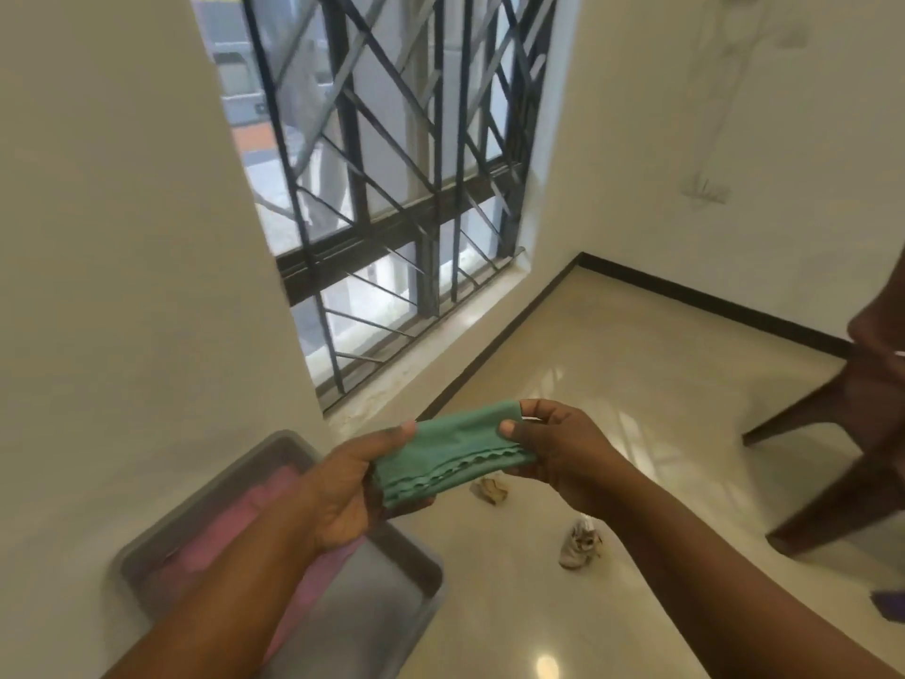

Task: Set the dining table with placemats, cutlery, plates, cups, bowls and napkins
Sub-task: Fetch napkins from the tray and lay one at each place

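A folded green cloth napkin (pixel 450 450) with a scalloped edge is held in the air between both hands. My left hand (pixel 343 487) grips its left end, thumb on top and fingers curled beneath. My right hand (pixel 558 448) pinches its right end between thumb and fingers. Below my left arm a grey tray (pixel 392 595) lies on the floor against the wall, with a folded pink cloth (pixel 215 536) inside it.
A barred window (pixel 392 188) reaches nearly to the glossy tiled floor (pixel 636 384). Dark wooden furniture legs (pixel 842 463) stand at the right. Two small crumpled objects (pixel 580 543) lie on the floor. A purple item (pixel 889 602) shows at the right edge.
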